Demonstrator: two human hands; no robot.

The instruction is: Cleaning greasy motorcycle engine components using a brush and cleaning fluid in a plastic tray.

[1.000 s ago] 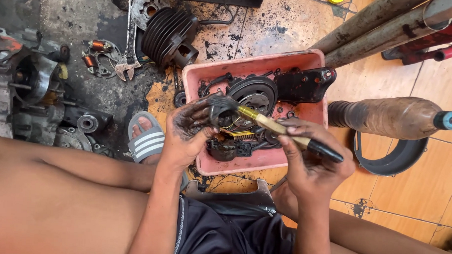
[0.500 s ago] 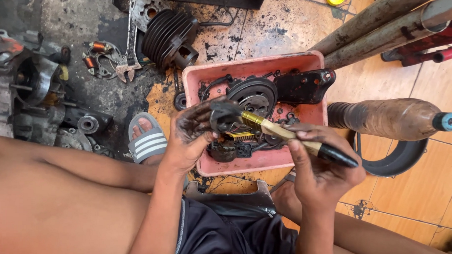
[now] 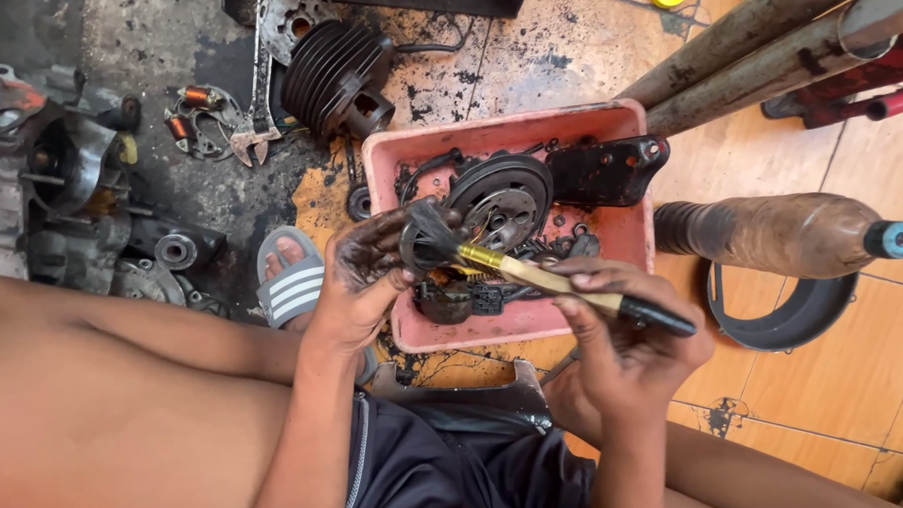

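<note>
Flywheel [image 3: 500,201] in tray [image 3: 496,135]; finned cylinder [image 3: 338,75] behind-left.

Repair workshop: oily engine parts [image 3: 338,75]

Cylinder [image 3: 336,77]: black, finned, on oily floor.
Wrench [image 3: 257,127]: beside cylinder.
Stator [image 3: 198,115]: copper coils, left.
Shock absorber [image 3: 772,233]: right, on tiles.
Sandal [image 3: 292,282]: striped.

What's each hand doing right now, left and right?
Left hand: closed on a small dark part over the pink tray.
Right hand: closed on a brush, bristles touching the part.
</note>
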